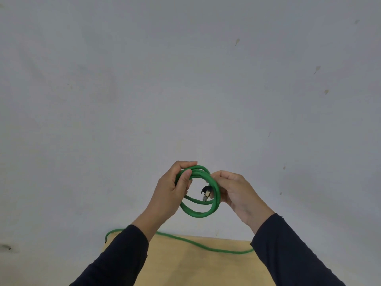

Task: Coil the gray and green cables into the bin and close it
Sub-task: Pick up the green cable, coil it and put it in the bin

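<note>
A green cable (196,213) is wound into a small coil of several loops, held up in the air in front of me. My left hand (175,188) grips the coil's upper left side, thumb over the strands. My right hand (233,190) pinches the coil's right side. A black and metal plug (206,194) hangs inside the ring. The cable's loose tail (198,244) trails across the wooden table below, between my dark sleeves. No gray cable and no bin are in view.
A light wooden table (195,265) fills the bottom centre, its far edge just under my hands. Beyond it is a grey floor or wall (185,79) with small marks.
</note>
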`<state>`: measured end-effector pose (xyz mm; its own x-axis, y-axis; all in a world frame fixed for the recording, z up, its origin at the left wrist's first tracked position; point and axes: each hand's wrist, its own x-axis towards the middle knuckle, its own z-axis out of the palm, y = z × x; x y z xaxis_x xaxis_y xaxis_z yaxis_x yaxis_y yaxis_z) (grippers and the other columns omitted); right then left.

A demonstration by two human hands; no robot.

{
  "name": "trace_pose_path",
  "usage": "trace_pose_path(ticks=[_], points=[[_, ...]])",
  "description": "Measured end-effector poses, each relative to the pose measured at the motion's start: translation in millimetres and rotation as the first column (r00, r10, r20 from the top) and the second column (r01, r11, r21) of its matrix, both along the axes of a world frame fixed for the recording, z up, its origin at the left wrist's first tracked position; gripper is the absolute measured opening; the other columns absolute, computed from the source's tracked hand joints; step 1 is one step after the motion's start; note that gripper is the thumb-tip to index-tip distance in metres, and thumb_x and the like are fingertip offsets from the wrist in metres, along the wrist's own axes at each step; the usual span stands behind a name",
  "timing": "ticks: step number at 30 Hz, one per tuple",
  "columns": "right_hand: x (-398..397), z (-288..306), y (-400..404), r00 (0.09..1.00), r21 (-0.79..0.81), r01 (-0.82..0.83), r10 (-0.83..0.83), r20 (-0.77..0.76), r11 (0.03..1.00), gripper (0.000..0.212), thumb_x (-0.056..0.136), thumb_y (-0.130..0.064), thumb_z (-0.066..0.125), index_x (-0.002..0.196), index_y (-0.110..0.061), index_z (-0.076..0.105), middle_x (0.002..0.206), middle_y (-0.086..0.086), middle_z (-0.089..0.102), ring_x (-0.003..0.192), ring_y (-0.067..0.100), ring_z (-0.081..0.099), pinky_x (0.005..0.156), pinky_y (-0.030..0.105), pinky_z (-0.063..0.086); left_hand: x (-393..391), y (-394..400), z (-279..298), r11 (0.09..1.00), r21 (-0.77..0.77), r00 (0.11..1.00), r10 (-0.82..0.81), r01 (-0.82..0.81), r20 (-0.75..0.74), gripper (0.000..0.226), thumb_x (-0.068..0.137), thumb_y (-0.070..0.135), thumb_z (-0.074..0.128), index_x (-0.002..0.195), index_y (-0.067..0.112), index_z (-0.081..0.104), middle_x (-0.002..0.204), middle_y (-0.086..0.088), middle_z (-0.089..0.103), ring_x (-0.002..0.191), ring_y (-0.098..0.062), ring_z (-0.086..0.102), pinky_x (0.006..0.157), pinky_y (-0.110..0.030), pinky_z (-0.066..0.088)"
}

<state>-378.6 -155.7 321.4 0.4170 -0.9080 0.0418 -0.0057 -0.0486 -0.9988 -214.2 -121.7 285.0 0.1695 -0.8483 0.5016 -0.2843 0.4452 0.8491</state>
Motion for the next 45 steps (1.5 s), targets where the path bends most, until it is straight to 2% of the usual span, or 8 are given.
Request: trace_pose_path(ticks=[4, 8, 11, 18, 23, 28, 40, 45], points=[[2, -6, 7, 0.993, -0.159, 0.066, -0.081, -0.088, 0.985, 0.025, 0.094, -0.014, 0.048, 0.084, -0.009, 0.071, 0.069, 0.003, 0.065, 0.06, 0.013, 0.046, 0.057, 0.019, 0.038, 1, -1, -2, 0.995, 0.014, 0.995, 0.094, -0.094, -0.024, 0.024, 0.097, 0.022, 0.044, 0.101, 0.037, 0.061, 0.057, 0.018, 0.054, 0.058, -0.007, 0.049, 0.059, -0.027, 0.042], [2, -9, 22, 0.99, -0.474, 0.013, -0.079, -0.119, 0.881, 0.043, 0.092, -0.014, 0.05, 0.126, -0.04, 0.047, 0.081, -0.007, 0.065, 0.07, 0.014, 0.053, 0.063, 0.016, 0.042, 3, -1, 4, 0.986, 0.028, 0.986, 0.166, -0.166, -0.015, 0.021, 0.097, 0.022, 0.043, 0.105, 0.029, 0.061, 0.058, 0.025, 0.058, 0.06, 0.002, 0.055, 0.065, -0.021, 0.043], [1, -14, 24, 0.96, -0.641, -0.167, -0.023, -0.278, 0.749, 0.059, 0.074, -0.008, 0.055, 0.12, -0.044, 0.052, 0.096, -0.011, 0.065, 0.078, 0.008, 0.05, 0.063, 0.015, 0.036, 6, 0, 5, 0.978, 0.028, 0.978, 0.208, -0.208, 0.017, 0.021, 0.097, 0.023, 0.043, 0.105, 0.03, 0.061, 0.058, 0.019, 0.057, 0.057, 0.001, 0.053, 0.063, -0.022, 0.043], [11, -30, 20, 0.899, -0.728, -0.18, -0.19, -0.394, 0.661, 0.023, 0.084, -0.025, 0.057, 0.101, -0.039, 0.064, 0.097, -0.003, 0.053, 0.098, 0.008, 0.046, 0.082, 0.006, 0.032, 5, 3, -1, 0.967, 0.043, 0.967, 0.253, -0.253, 0.0, 0.021, 0.097, 0.026, 0.042, 0.106, 0.033, 0.059, 0.064, 0.009, 0.054, 0.057, -0.001, 0.051, 0.068, -0.026, 0.05], [14, -34, 28, 0.967, -0.661, -0.056, -0.123, -0.221, 0.748, 0.02, 0.08, -0.038, 0.055, 0.092, -0.032, 0.07, 0.098, -0.014, 0.062, 0.093, 0.01, 0.055, 0.072, 0.011, 0.037, 4, 7, -6, 0.959, 0.086, 0.949, 0.281, -0.271, -0.142, 0.022, 0.098, 0.024, 0.041, 0.104, 0.033, 0.06, 0.068, 0.004, 0.054, 0.056, -0.01, 0.046, 0.056, -0.031, 0.044], [26, -47, 36, 0.984, -0.499, 0.154, -0.179, -0.003, 0.853, 0.038, 0.084, -0.015, 0.062, 0.113, -0.04, 0.057, 0.091, -0.008, 0.067, 0.078, 0.017, 0.059, 0.071, 0.033, 0.049, -1, 14, -22, 0.958, 0.121, 0.93, 0.283, -0.261, -0.234, 0.023, 0.098, 0.024, 0.041, 0.104, 0.034, 0.061, 0.068, 0.004, 0.056, 0.055, -0.009, 0.046, 0.057, -0.032, 0.044], [35, -101, 74, 0.928, -0.189, 0.364, -0.372, -0.005, 0.912, 0.027, 0.087, -0.019, 0.061, 0.112, -0.029, 0.065, 0.078, 0.009, 0.072, 0.066, 0.016, 0.059, 0.06, 0.016, 0.049, -6, 48, -86, 0.94, 0.237, 0.943, 0.289, -0.247, -0.165, 0.023, 0.097, 0.028, 0.043, 0.107, 0.038, 0.061, 0.094, 0.011, 0.068, 0.078, 0.003, 0.06, 0.069, -0.02, 0.047], [18, -146, 104, 0.898, -0.094, 0.425, -0.432, -0.079, 0.9, 0.027, 0.088, -0.02, 0.06, 0.112, -0.032, 0.065, 0.077, 0.01, 0.072, 0.061, 0.009, 0.055, 0.06, 0.017, 0.047, -26, 72, -139, 0.909, 0.35, 0.944, 0.294, -0.227, -0.151, 0.023, 0.095, 0.027, 0.047, 0.11, 0.032, 0.064, 0.1, -0.006, 0.069, 0.088, -0.022, 0.061, 0.083, -0.034, 0.049]])
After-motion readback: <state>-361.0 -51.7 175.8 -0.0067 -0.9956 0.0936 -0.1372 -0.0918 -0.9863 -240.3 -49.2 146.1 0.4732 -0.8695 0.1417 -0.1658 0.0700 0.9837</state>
